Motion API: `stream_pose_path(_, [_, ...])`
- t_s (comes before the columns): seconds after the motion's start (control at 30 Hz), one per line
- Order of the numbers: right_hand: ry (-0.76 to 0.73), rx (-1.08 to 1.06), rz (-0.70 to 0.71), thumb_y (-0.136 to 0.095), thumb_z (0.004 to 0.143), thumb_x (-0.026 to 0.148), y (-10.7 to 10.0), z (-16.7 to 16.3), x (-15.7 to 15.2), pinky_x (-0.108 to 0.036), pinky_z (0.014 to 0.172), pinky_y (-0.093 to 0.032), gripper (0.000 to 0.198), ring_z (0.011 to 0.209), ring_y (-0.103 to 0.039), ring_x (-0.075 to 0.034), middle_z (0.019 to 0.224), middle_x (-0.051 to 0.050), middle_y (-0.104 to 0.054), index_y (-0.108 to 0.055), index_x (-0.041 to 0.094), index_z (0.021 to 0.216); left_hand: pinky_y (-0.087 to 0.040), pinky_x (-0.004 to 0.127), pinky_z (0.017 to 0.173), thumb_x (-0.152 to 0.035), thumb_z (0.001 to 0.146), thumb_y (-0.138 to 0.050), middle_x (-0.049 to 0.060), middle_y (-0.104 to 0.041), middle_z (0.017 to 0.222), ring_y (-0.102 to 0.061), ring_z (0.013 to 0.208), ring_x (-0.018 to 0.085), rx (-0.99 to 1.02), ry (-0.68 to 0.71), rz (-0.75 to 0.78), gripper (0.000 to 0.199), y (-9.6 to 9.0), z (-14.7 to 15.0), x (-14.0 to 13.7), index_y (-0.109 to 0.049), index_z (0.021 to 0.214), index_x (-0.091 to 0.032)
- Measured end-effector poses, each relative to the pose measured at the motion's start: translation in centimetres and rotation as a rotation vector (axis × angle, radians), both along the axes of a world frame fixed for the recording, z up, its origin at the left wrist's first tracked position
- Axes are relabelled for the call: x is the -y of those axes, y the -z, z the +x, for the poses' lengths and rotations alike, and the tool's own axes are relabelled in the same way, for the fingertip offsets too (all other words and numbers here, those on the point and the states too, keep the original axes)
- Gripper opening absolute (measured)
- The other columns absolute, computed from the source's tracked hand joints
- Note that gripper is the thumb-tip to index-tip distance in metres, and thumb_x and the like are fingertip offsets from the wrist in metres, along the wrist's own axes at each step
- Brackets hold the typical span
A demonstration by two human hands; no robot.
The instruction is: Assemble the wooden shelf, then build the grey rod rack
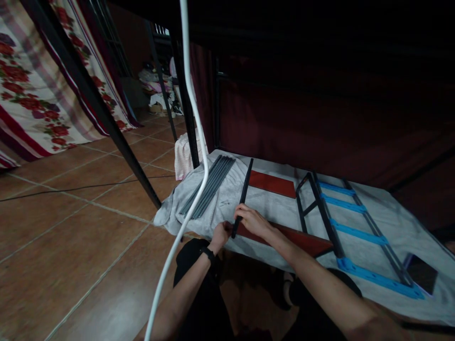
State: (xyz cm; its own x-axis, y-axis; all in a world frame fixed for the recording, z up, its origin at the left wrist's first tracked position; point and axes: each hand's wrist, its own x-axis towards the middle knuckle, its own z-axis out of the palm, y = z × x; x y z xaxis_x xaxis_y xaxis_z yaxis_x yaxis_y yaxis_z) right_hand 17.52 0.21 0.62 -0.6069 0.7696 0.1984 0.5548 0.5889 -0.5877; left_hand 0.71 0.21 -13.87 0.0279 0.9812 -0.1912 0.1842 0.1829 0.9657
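A black metal bar [245,189] lies slanted against the left ends of two reddish-brown boards. My right hand [251,219] is closed around this bar near its front end. Beside that end, my left hand [221,235] has its fingers pinched together; whatever is between them is too small or hidden to make out. The front board [302,241] runs right from the bar to a black metal frame [322,208], and the back board [272,183] lies parallel behind it. A few small thin metal pieces [224,203] rest on the grey cloth left of my right hand.
Several grey tubes [209,187] lie together on the cloth [241,166] at left. Blue slats [359,231] on dark rails and a phone [421,273] are at right. A white cable [194,102] hangs across the view. Black posts [103,118] stand over the tiled floor [81,237].
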Motion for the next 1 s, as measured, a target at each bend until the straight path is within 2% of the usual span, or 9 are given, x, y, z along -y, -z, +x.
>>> stream_pose_path(0.17, [0.018,0.002,0.016,-0.042,0.082,-0.001,0.2,-0.3,0.2,-0.024,0.082,-0.047,0.036,0.091,-0.062,-0.013,0.110,-0.001,-0.061,-0.064,0.026,0.091,-0.037,0.024,0.055,-0.011,0.071,-0.062,-0.001,-0.055,0.053,-0.049,0.053,0.012,-0.168,0.080,0.076,0.009,0.3,-0.7,-0.2,-0.062,0.064,-0.016])
stream_pose_path(0.3, [0.027,0.023,0.010,-0.046,0.081,0.000,0.3,-0.6,0.3,-0.024,0.081,-0.047,0.032,0.090,-0.062,-0.013,0.111,-0.002,-0.062,-0.064,0.024,0.090,-0.040,0.025,0.062,-0.004,0.067,-0.059,0.001,-0.061,0.062,-0.055,0.062,0.014,-0.289,0.152,0.155,0.013,0.3,-1.0,-0.7,-0.062,0.064,-0.016])
stream_pose_path(0.47, [0.035,0.055,-0.012,-0.046,0.080,0.002,0.0,-0.7,0.3,-0.023,0.082,-0.046,0.030,0.092,-0.062,-0.013,0.111,-0.002,-0.062,-0.065,0.023,0.091,-0.045,0.029,0.077,0.000,0.070,-0.051,0.005,-0.068,0.080,-0.062,0.079,0.018,-0.399,0.256,0.238,0.024,0.0,-1.3,-0.9,-0.067,0.078,-0.016])
stream_pose_path(0.77, [0.086,0.122,-0.002,-0.042,0.085,0.005,-0.2,-0.8,0.7,-0.023,0.081,-0.046,0.033,0.091,-0.062,-0.013,0.115,-0.001,-0.062,-0.065,0.025,0.097,-0.048,0.035,0.086,-0.006,0.083,-0.044,0.012,-0.069,0.098,-0.065,0.090,0.022,-0.570,0.385,0.305,0.028,-0.9,-1.8,-0.8,-0.067,0.096,-0.014])
stream_pose_path(1.0, [0.107,0.189,0.011,-0.044,0.090,0.011,-0.1,-1.1,0.8,-0.024,0.079,-0.045,0.029,0.090,-0.063,-0.013,0.121,0.000,-0.062,-0.065,0.027,0.102,-0.050,0.032,0.086,-0.003,0.078,-0.046,0.010,-0.069,0.098,-0.067,0.093,0.021,-0.617,0.479,0.309,0.026,-1.4,-2.2,-1.2,-0.064,0.091,-0.016])
